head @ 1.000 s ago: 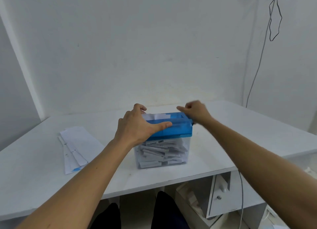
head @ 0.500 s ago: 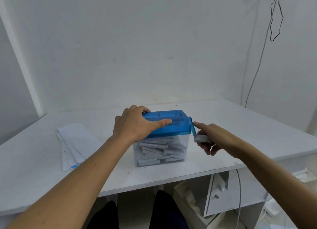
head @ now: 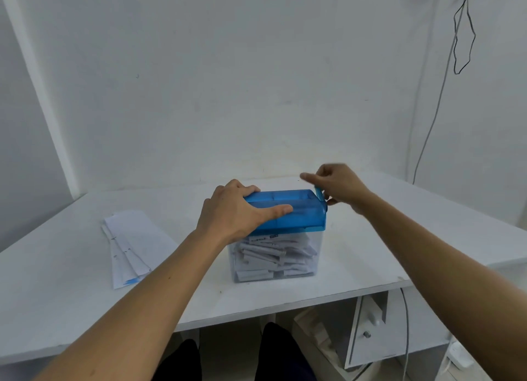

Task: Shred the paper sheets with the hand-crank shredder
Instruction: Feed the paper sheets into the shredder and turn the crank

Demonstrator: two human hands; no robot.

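L hand (head: 233,209) clamps the blue shredder (head: 296,215) lid, mid-table (head: 370,252) — fingers curled over far edge, thumb on front. R hand (head: 339,187) pinches the crank (head: 319,194) at its right end — paper sheets (head: 128,241) lie left.

Blue shredder lid (head: 299,209) and crank (head: 320,196), clear bin (head: 313,269), white desk (head: 370,252).

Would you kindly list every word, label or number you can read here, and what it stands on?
Nothing is legible.
Paper strips in the shredder: dark print on the top strip, too blurred to read.
Paper sheets: small dark marks and a blue corner patch, too small to read.
Shredder's blue top: no label visible.
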